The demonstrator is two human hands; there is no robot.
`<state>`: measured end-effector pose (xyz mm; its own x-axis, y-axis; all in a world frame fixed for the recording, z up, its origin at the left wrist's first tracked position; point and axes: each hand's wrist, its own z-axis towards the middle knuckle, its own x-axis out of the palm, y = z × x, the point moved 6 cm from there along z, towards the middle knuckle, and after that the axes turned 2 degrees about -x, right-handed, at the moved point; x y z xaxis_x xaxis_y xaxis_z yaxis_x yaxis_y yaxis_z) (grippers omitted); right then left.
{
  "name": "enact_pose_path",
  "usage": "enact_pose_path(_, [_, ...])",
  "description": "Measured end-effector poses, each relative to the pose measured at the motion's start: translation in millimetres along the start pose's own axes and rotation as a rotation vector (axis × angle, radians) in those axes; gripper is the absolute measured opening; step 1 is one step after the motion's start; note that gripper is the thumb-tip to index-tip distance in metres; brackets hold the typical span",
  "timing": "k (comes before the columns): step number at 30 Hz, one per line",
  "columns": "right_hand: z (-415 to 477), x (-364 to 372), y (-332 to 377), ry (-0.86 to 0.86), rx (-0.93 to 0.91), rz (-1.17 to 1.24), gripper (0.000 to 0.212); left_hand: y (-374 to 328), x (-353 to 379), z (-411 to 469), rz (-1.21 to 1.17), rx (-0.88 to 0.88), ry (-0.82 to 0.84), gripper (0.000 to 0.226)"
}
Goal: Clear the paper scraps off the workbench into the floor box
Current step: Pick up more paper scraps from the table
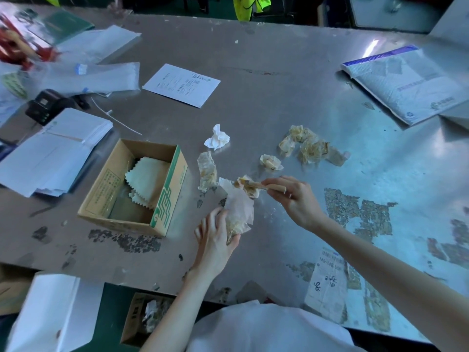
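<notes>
My left hand [215, 240] grips a bundle of crumpled yellowish-white paper scraps [238, 209] just above the workbench [266, 80]. My right hand [291, 196] holds a small wooden-handled brush [264, 186] whose tip touches a scrap at the top of that bundle. Loose scraps lie beyond: a white crumpled tissue [217, 140], a long brownish strip [206, 174], a small wad [271, 162] and a bigger pile [308, 147]. The floor box [142, 318], brown cardboard with paper inside, stands below the bench's near edge.
An open cardboard box [134, 186] with zigzag-edged cloths sits on the bench left of my hands. Envelope stacks [50, 151], a black device [44, 106], a printed sheet [181, 85] and a padded mailer [406, 85] lie around. A white box [50, 311] stands at floor left.
</notes>
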<state>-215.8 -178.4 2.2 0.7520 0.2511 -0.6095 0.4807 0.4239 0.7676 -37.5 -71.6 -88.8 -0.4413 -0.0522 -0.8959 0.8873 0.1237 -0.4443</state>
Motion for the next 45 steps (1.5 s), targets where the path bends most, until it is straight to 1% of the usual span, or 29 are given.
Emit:
enact_pose_path(4, [-14.6, 12.6, 7.6, 0.038, 0.011, 0.049, 0.018, -1.6, 0.3, 1.6, 0.006, 0.009, -0.005, 0.055])
enact_pose_path(7, [-24.4, 16.2, 13.4, 0.016, 0.021, 0.108, 0.015, -2.3, 1.2, 3.1, 0.027, 0.015, -0.001, 0.055])
enact_pose_path(11, [-32.9, 15.7, 10.0, -0.068, 0.132, 0.238, 0.01, -3.7, 0.6, 4.0, 0.024, 0.022, -0.006, 0.053])
enact_pose_path(14, [-39.9, 19.7, 4.4, -0.112, 0.223, 0.322, 0.01, -5.3, 1.3, 5.6, -0.003, 0.029, -0.014, 0.052])
enact_pose_path(19, [-51.5, 24.8, 4.7, -0.2, 0.336, 0.494, 0.015, -8.5, -2.0, 7.6, -0.149, 0.041, -0.044, 0.053])
enact_pose_path(23, [-52.5, 21.1, 6.6, -0.232, 0.371, 0.589, 0.014, -9.2, -7.7, 7.0, -0.213, 0.046, -0.071, 0.05])
enact_pose_path(27, [-50.8, 10.1, 15.2, -0.271, 0.374, 0.656, 0.014, -16.1, -18.6, 5.8, -0.211, 0.09, -0.103, 0.043])
enact_pose_path(30, [-52.3, 2.4, 22.6, -0.294, 0.365, 0.691, 0.014, -20.9, -27.6, 0.9, -0.225, 0.1, -0.136, 0.042])
enact_pose_path(34, [-56.6, 1.6, 31.8, -0.272, 0.342, 0.725, 0.013, -20.3, -35.8, -12.1, -0.244, 0.077, -0.161, 0.041])
enact_pose_path(36, [-60.8, 4.2, 35.5, -0.257, 0.347, 0.756, 0.02, -18.1, -40.5, -23.0, -0.255, 0.048, -0.172, 0.04])
enact_pose_path(38, [-65.4, 8.5, 39.2, -0.236, 0.353, 0.775, 0.022, -15.1, -44.1, -35.7, -0.252, 0.023, -0.194, 0.038])
enact_pose_path(45, [-83.5, 39.9, 60.8, -0.076, 0.361, 0.79, 0.021, 3.8, -52.5, -95.3, -0.29, -0.096, -0.248, 0.038])
